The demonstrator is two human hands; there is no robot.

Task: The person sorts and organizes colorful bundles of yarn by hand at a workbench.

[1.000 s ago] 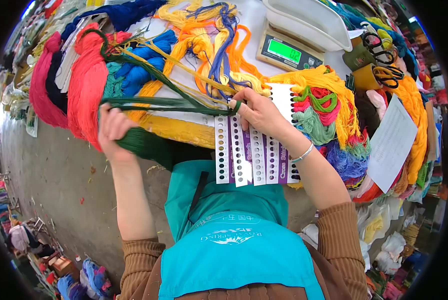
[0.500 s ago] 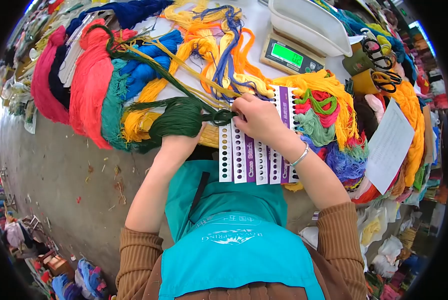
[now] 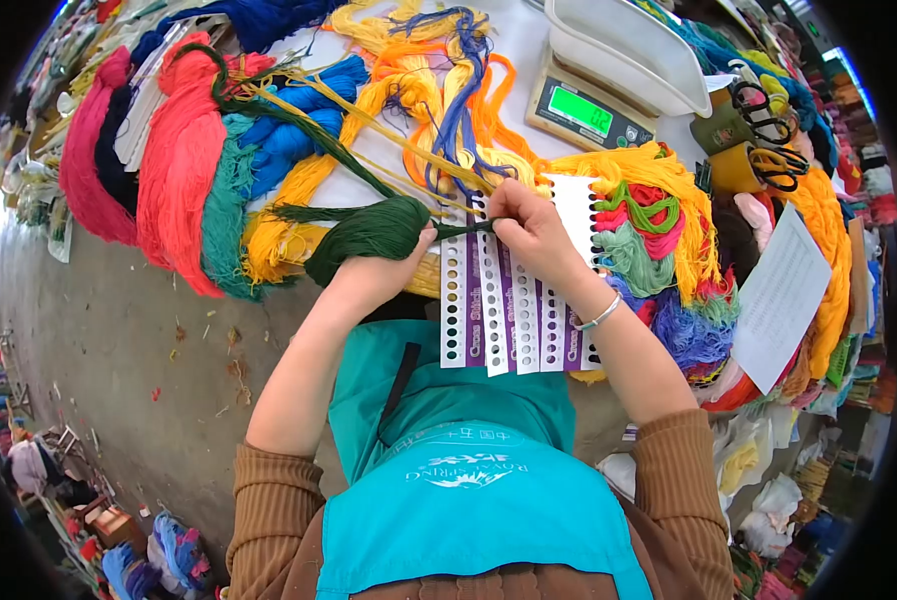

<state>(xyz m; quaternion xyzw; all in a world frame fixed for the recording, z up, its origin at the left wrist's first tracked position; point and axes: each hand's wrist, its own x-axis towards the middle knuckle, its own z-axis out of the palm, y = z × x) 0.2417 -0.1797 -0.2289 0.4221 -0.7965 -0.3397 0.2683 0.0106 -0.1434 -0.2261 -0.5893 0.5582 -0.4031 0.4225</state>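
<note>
A thick dark green thread skein (image 3: 369,240) is bunched in my left hand (image 3: 379,275), whose fingers wrap round it from below. A narrow strand of the same green runs from the bunch to my right hand (image 3: 534,235), which pinches it between thumb and fingers. Below and between the hands, several white and purple punched thread cards (image 3: 496,330) lie overlapping at the table's front edge. Olive-gold threads (image 3: 409,155) stretch from the upper left down to the tops of the cards. The green strand's exact place at the card holes is hidden by my fingers.
A digital scale (image 3: 584,112) with a white tray (image 3: 629,45) stands at the back right. Black-handled scissors (image 3: 777,165) sit in holders beside it. Coloured skeins, including coral-red yarn (image 3: 181,170), hang over the left edge. A paper sheet (image 3: 781,300) lies at the right.
The green loop between my hands has been drawn out into a straight, narrow strand. My right hand has moved slightly right, and the cards have shifted and spread a little.
</note>
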